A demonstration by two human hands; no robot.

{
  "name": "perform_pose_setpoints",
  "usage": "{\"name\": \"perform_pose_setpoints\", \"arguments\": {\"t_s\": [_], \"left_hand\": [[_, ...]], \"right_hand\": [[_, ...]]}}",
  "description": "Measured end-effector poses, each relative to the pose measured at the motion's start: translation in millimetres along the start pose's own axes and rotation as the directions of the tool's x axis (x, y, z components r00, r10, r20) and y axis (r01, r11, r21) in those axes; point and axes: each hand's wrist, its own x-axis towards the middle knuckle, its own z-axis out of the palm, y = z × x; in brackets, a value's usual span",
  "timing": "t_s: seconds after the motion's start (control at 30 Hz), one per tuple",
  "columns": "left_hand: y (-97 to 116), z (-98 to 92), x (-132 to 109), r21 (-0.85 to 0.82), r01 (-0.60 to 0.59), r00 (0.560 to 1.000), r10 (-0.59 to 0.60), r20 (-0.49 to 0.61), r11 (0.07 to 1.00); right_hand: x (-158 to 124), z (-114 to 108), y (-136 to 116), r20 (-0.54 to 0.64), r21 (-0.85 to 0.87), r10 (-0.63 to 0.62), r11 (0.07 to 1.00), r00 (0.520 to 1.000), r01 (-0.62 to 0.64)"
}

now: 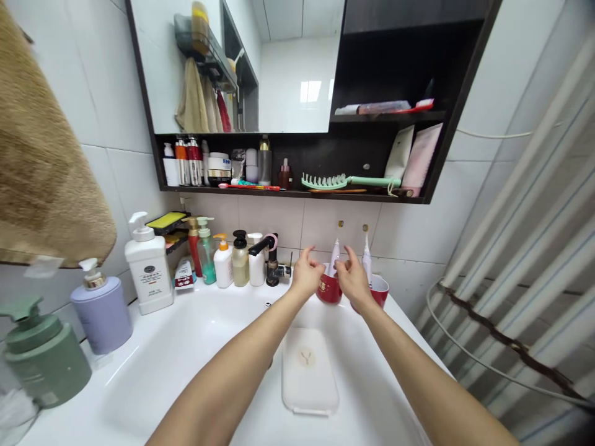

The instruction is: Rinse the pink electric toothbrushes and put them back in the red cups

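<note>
Behind the sink, my left hand (307,272) is at the left side of a red cup (330,290), its index finger raised and the other fingers curled. My right hand (353,275) is at the cup's right side in a similar pose. Whether either hand touches the cup is unclear. A white electric toothbrush (334,255) stands upright in this cup, between the hands. To the right, a second red cup (380,292) holds another white toothbrush (367,263); my right hand partly covers it.
A white lidded container (310,371) lies in the white basin (186,359). A black faucet (272,260) and several pump bottles line the back left. Above hangs a dark mirror cabinet (292,196). White pipes (525,248) run along the right.
</note>
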Motion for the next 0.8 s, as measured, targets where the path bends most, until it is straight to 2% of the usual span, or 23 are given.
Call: {"name": "perform_pose_setpoints", "arguments": {"t_s": [0.03, 0.07, 0.13, 0.17, 0.23, 0.33, 0.43, 0.5, 0.57, 0.67, 0.73, 0.8], "left_hand": [[12.8, -7.8, -7.7, -0.118, -0.009, 1.0, 0.011, 0.012, 0.993], [25.6, -15.5, -16.1, -0.322, -0.021, 0.998, 0.037, 0.042, 0.947], [49.5, -29.9, -33.4, -0.663, -0.022, 0.983, 0.136, 0.121, 0.748], [59.4, -36.2, -41.4, -0.761, -0.008, 0.971, 0.186, 0.148, 0.649], [73.7, -45.8, -54.6, -0.841, 0.019, 0.949, 0.255, 0.186, 0.541], [80.9, -52.1, -65.8, -0.86, 0.04, 0.94, 0.273, 0.205, 0.508], [72.8, -51.0, -70.7, -0.85, 0.057, 0.956, 0.217, 0.198, 0.524], [59.0, -48.6, -73.6, -0.831, 0.105, 0.97, 0.13, 0.207, 0.546], [39.8, -45.8, -77.6, -0.792, 0.214, 0.968, -0.014, 0.252, 0.572], [9.7, -39.5, -85.2, -0.701, 0.428, 0.903, -0.248, 0.349, 0.57], [-3.8, -33.2, -89.1, -0.629, 0.534, 0.844, -0.309, 0.439, 0.565], [-10.0, -26.5, -90.3, -0.547, 0.607, 0.783, -0.317, 0.535, 0.576]], "right_hand": [[-9.6, -6.6, -12.8, 0.006, 0.104, -0.033, 0.994, 0.999, 0.033], [-19.0, -13.5, -26.1, 0.005, 0.253, -0.07, 0.965, 0.998, 0.066], [-35.6, -27.2, -52.6, 0.013, 0.528, -0.134, 0.843, 0.991, 0.106], [-42.6, -33.4, -64.4, 0.01, 0.612, -0.152, 0.783, 0.988, 0.114], [-53.8, -43.4, -83.0, -0.002, 0.679, -0.168, 0.724, 0.986, 0.125], [-65.3, -49.9, -96.0, 0.01, 0.69, -0.171, 0.714, 0.985, 0.117], [-72.0, -47.1, -92.7, 0.077, 0.718, -0.135, 0.694, 0.988, 0.039], [-74.1, -42.0, -82.0, 0.099, 0.74, -0.055, 0.672, 0.994, -0.036], [-76.0, -35.3, -65.8, 0.122, 0.748, 0.046, 0.653, 0.991, -0.122], [-84.5, -21.4, -38.5, 0.177, 0.731, 0.133, 0.645, 0.975, -0.221], [-95.0, -9.6, -24.6, 0.251, 0.695, 0.142, 0.662, 0.958, -0.28], [-105.2, 1.5, -16.5, 0.351, 0.623, 0.156, 0.698, 0.923, -0.355]]}}
